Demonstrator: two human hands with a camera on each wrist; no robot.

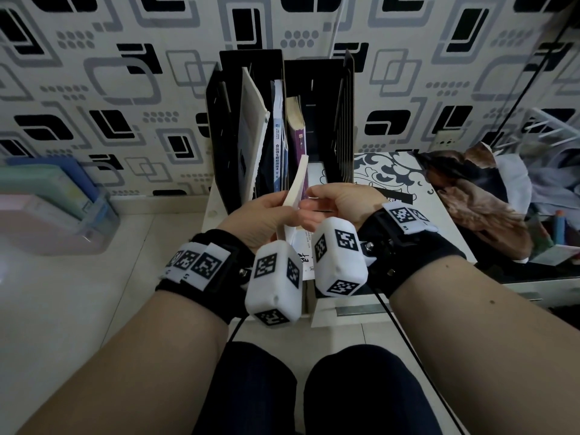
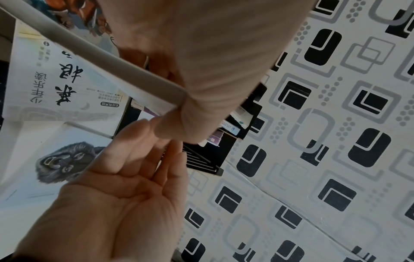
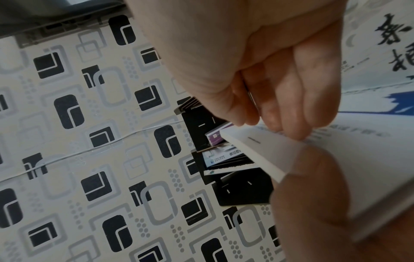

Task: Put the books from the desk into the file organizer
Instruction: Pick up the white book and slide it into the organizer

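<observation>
A black file organizer (image 1: 342, 120) stands at the back of the small desk (image 1: 386, 171) against the wall. It holds a white book (image 1: 251, 127), a blue-spined book (image 1: 277, 142) and a purple book (image 1: 296, 136). In front of it a thin white book (image 1: 297, 180) is tilted up on edge. My right hand (image 1: 326, 199) pinches it between thumb and fingers (image 3: 289, 113). My left hand (image 1: 270, 208) lies open beside it, its palm (image 2: 125, 198) flat and its fingers straight. Another book with a wolf cover (image 2: 62, 163) lies on the desk under my hands.
A clear plastic bin (image 1: 53, 211) with coloured folders sits on the floor at the left. A heap of clothes (image 1: 477, 189) covers the desk's right side. The organizer's right compartment (image 1: 317, 130) is empty. Patterned wallpaper (image 1: 125, 89) lies behind everything.
</observation>
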